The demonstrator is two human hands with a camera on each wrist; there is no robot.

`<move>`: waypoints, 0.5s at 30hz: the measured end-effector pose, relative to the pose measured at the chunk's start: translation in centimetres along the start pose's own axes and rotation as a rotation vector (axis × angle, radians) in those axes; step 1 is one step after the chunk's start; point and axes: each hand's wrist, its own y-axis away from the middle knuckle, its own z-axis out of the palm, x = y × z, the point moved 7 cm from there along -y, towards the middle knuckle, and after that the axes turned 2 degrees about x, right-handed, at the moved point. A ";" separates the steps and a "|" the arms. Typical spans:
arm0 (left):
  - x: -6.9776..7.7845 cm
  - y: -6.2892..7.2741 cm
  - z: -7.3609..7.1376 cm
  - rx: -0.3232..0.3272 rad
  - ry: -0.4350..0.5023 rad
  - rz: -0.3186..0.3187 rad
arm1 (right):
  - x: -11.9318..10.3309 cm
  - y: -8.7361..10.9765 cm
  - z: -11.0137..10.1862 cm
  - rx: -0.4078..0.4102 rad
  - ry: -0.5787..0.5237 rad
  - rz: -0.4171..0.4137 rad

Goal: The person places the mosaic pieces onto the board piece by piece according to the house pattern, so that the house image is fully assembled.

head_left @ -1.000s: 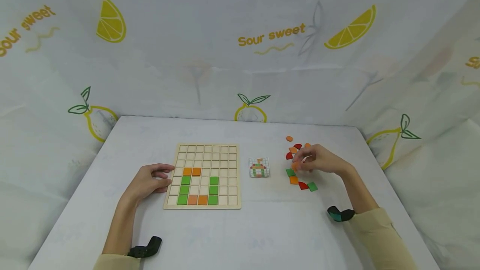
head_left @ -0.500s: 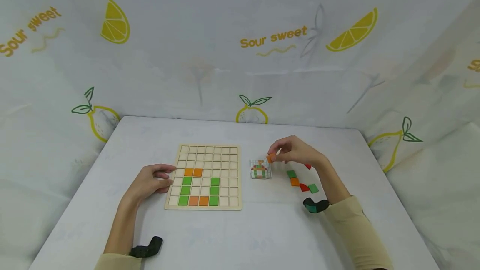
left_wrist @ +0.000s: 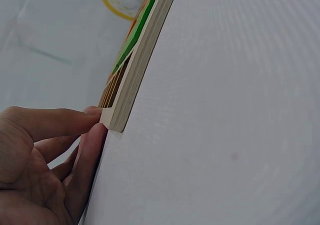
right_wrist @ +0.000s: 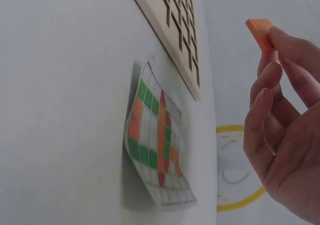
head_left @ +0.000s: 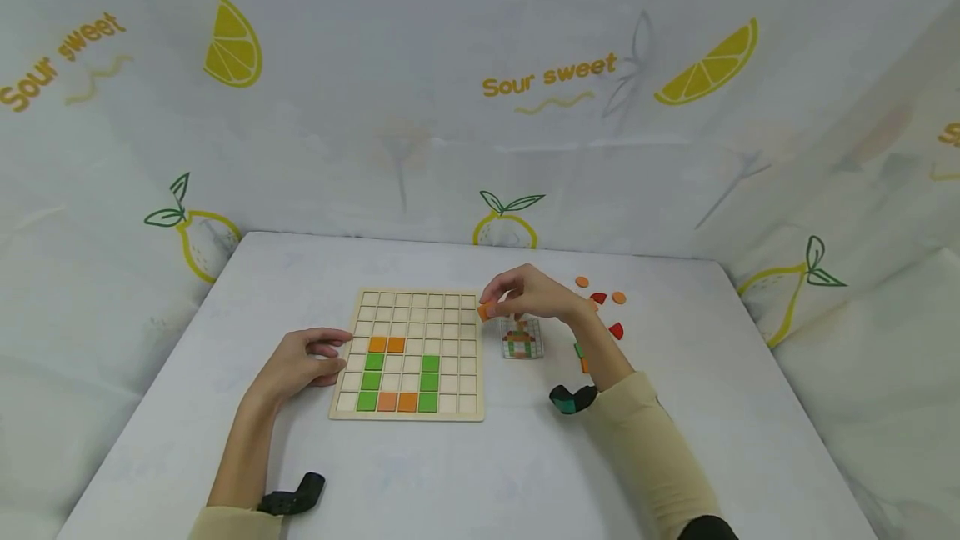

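Note:
My right hand (head_left: 528, 292) pinches an orange square tile (right_wrist: 260, 32) between thumb and fingertips, its other fingers curled. The tile hangs beside the right edge of the wooden grid board (head_left: 455, 308), near the upper right. On the board lie green tiles (head_left: 430, 382) in two columns, with orange tiles (head_left: 396, 345) above the left column and along the bottom row between them. My left hand (head_left: 300, 365) touches the board's left edge with thumb and index finger, the fingers loosely bent. In the left wrist view the thumb and fingers (left_wrist: 87, 135) meet the board's corner.
A small pattern card (head_left: 522, 340) with a coloured grid lies right of the board, partly under the right hand in the head view. Beyond it are loose orange discs (head_left: 582, 282), red pieces (head_left: 617, 331) and tiles partly hidden by the right forearm. A lemon-print cloth stands behind.
My right hand has lifted an orange square tile from the loose pieces and carried it left, past the card to the board's right edge. The left hand stays at the board's left edge.

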 end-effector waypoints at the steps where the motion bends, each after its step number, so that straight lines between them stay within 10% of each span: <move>1: 0.0 0.0 0.0 0.000 0.001 -0.003 | -0.1 -0.5 0.4 -0.004 -0.002 0.003; 15: 0.0 0.0 0.0 -0.005 -0.003 -0.007 | -1.5 -4.7 5.0 -0.070 -0.048 0.017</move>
